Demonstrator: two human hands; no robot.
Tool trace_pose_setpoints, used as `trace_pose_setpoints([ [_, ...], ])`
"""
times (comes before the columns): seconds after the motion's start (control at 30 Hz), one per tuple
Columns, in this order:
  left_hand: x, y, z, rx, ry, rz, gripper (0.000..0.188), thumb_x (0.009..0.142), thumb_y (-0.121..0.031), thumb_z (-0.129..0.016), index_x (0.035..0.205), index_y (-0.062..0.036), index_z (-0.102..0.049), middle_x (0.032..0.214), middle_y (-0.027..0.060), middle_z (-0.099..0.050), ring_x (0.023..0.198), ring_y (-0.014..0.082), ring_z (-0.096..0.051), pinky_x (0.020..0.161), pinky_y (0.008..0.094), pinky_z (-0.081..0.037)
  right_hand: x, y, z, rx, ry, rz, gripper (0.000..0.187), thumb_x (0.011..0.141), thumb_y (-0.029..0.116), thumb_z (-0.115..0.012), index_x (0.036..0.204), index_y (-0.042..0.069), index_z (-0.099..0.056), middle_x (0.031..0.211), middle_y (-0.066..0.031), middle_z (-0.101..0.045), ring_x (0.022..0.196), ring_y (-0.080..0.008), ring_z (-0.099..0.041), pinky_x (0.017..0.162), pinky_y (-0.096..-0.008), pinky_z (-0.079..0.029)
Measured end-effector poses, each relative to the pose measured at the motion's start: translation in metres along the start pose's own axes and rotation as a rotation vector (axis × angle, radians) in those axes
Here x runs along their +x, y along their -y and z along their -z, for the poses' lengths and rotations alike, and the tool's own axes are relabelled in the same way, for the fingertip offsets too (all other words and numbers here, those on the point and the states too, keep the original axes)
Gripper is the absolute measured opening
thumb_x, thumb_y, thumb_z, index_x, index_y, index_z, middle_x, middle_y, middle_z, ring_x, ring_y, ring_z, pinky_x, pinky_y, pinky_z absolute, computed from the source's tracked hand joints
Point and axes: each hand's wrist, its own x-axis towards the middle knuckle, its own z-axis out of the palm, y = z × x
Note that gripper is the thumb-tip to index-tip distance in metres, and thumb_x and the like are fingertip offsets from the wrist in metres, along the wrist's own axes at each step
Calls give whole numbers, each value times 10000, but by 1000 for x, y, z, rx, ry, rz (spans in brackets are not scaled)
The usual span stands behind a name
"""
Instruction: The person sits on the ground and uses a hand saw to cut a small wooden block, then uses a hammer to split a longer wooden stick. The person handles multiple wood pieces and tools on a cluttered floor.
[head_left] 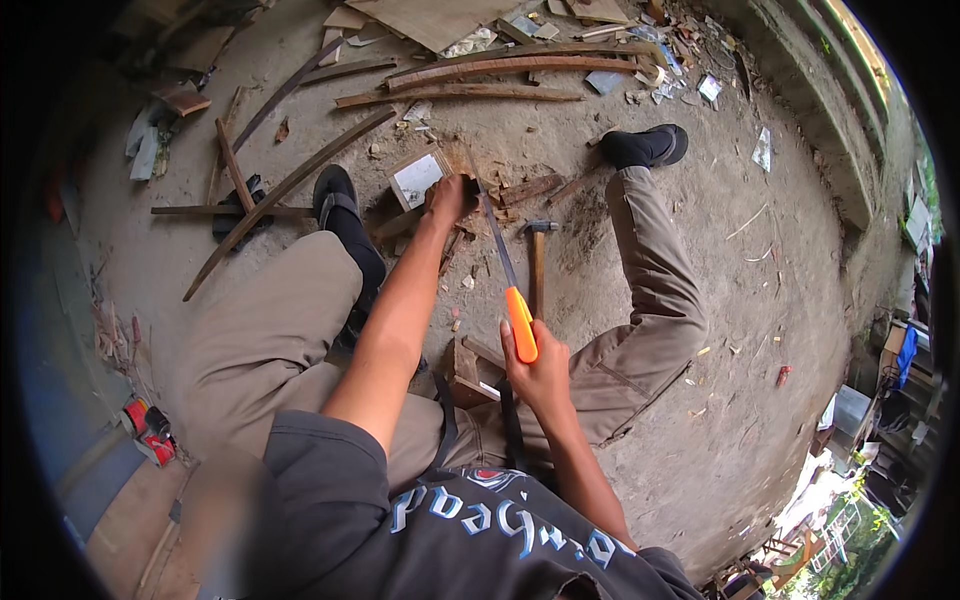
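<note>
Holding the probably light, springy saw (499, 240) by its orange handle (521, 325) in right fingers (548, 347); curling left fingers (462, 188), contents unclear.

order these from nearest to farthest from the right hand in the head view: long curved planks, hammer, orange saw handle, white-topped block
1. Orange saw handle: held in the right hand.
2. Hammer: on the ground just ahead.
3. White-topped block: farther ahead, to the left.
4. Long curved planks: farthest, near the picture's top.
</note>
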Motion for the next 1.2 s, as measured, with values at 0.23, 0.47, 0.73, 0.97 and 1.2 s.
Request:
trace_pose_setpoints([
  [0.23,22,28,-20,-84,-412,-127,190,716,-193,-699,814,-33,-673,864,237,-670,871,428,-647,770,465,-525,-7,41,13,-17,-28,-22,303,873,195,-692,710,-23,-559,547,-188,-535,452,-310,-562,465,-360,-419],
  [0.47,-3,0,-16,-85,-254,116,251,719,-284,-689,865,-81,-720,844,164,-706,820,370,-687,724,445,-549,17,35,1,-85,-111,86,245,867,128,-681,716,-38,-584,528,-174,-494,416,-226,-523,449,-343,-394],
  [0.73,-2,2,6,-91,-214,131,224,747,-252,-612,860,-104,-736,903,178,-705,884,373,-685,752,445,-549,58,37,-43,-159,-18,81,231,863,151,-661,750,-32,-576,604,-224,-581,609,-393,-643,535,-408,-477],
  [0.97,6,7,-9,-26,-211,119,277,755,-332,-662,829,-71,-715,882,184,-702,859,341,-692,751,434,-547,-5,31,-2,-98,4,17,189,850,118,-681,767,-22,-585,593,-205,-578,555,-347,-639,506,-377,-473],
  [1.2,20,24,-18,-8,-190,48,312,741,-341,-701,859,-52,-701,901,180,-701,869,315,-691,754,411,-559,4,49,11,-104,198,-105,311,868,226,-687,745,-42,-588,590,-202,-586,560,-348,-653,518,-381,-478],
])
